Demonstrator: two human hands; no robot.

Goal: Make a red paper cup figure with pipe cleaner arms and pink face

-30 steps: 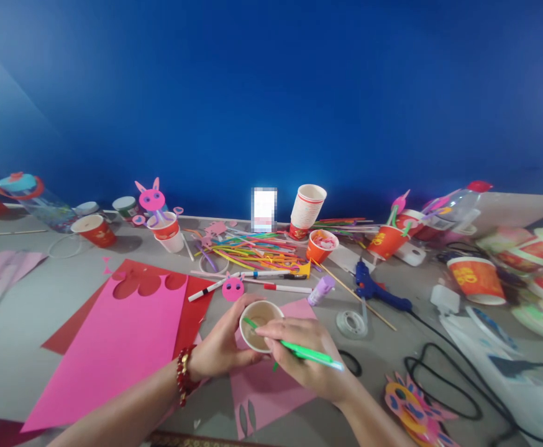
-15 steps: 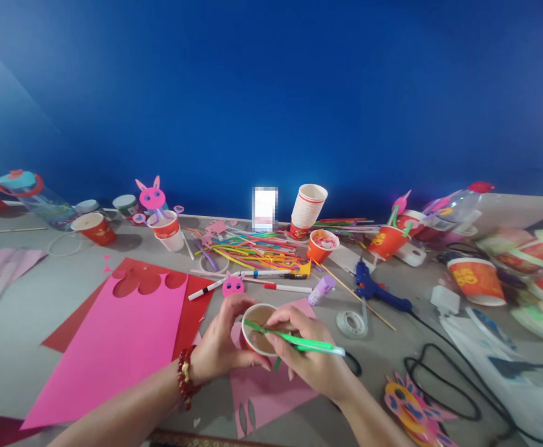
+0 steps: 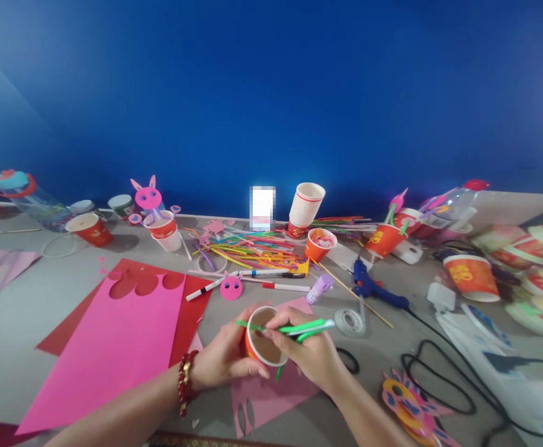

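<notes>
Worktop (image 3: 1, 366): grey; bears the light pink sheet (image 3: 271, 403)
Hot pink sheet (image 3: 99, 357): left of the light pink sheet; rounded pieces already cut from its far edge
Left hand (image 3: 222, 357): over the light pink sheet's far left; curled around the cup's left wall
Right hand (image 3: 309, 351): over the light pink sheet's far right; thumb and fingers pinching the green strips
Paper cup (image 3: 271, 351): above the light pink sheet's far part; axis tilted, mouth facing up and slightly right
Green strips (image 3: 309, 326): above that same part; long axis left-right across the mouth, pale end rightward; fixing seemingly unfinished
Green end (image 3: 279, 374): just below the cup, over the light pink sheet; whether attached, cannot tell
</notes>
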